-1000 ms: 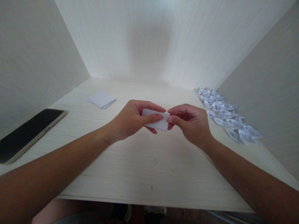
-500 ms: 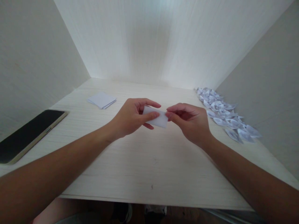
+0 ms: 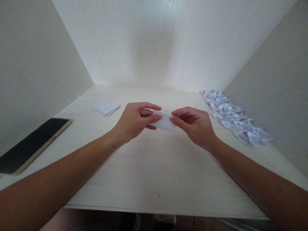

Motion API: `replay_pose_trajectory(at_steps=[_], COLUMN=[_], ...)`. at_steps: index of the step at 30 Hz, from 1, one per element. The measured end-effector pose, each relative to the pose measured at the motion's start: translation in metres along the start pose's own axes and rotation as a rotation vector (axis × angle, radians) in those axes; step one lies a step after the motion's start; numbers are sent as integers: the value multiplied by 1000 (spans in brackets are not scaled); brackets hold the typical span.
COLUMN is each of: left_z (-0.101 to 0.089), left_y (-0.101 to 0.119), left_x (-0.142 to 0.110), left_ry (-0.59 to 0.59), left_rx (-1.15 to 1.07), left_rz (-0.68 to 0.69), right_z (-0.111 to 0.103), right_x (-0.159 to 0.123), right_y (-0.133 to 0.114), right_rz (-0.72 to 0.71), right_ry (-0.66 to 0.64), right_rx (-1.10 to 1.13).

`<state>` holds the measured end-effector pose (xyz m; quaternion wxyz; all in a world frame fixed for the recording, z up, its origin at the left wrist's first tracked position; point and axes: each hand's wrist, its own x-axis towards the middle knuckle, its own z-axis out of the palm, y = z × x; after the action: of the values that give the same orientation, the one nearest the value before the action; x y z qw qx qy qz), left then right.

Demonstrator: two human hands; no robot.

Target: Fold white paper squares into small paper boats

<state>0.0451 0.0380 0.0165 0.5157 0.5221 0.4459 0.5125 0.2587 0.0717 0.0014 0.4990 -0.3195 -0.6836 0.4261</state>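
Observation:
A small white piece of paper (image 3: 166,122), narrow and apparently folded, is held above the middle of the table. My left hand (image 3: 137,120) pinches its left end, thumb on the near face and the other fingers partly behind it. At the right end, my right hand (image 3: 196,125) grips the upper corner between thumb and forefinger. The paper's back face is hidden from me.
On the pale table (image 3: 154,173), a small stack of white paper squares (image 3: 106,106) lies at the back left. A phone (image 3: 33,142) rests at the left. Many folded paper pieces (image 3: 233,115) line the right side. Panels enclose the back and sides.
The left thumb and fingers have slid toward the paper's left end, so more of its face shows. The paper has shifted slightly right; the right hand keeps its pinch.

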Motion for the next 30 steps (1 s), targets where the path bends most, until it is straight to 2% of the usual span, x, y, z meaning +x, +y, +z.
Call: replay_pose_trajectory(at_steps=[11, 14, 17, 22, 27, 30], left_z=[-7, -7, -5, -4, -7, -7], left_y=[1, 4, 6, 5, 3, 3], left_x=[1, 0, -2, -2, 1, 0], left_ry=[-27, -25, -65, -119, -108, -150], left_rx=[82, 114, 169, 251, 248, 284], left_rz=[50, 55, 34, -15, -109, -97], right_z=[-5, -4, -2, -1, -4, -2], right_x=[2, 1, -1, -4, -2, -2], right_y=[1, 0, -3, -4, -1, -2], right_rz=[47, 94, 135, 114, 136, 186], right_ry=[-66, -121, -203, -309, -300, -382], right_rx=[36, 28, -68, -239, -269, -229])
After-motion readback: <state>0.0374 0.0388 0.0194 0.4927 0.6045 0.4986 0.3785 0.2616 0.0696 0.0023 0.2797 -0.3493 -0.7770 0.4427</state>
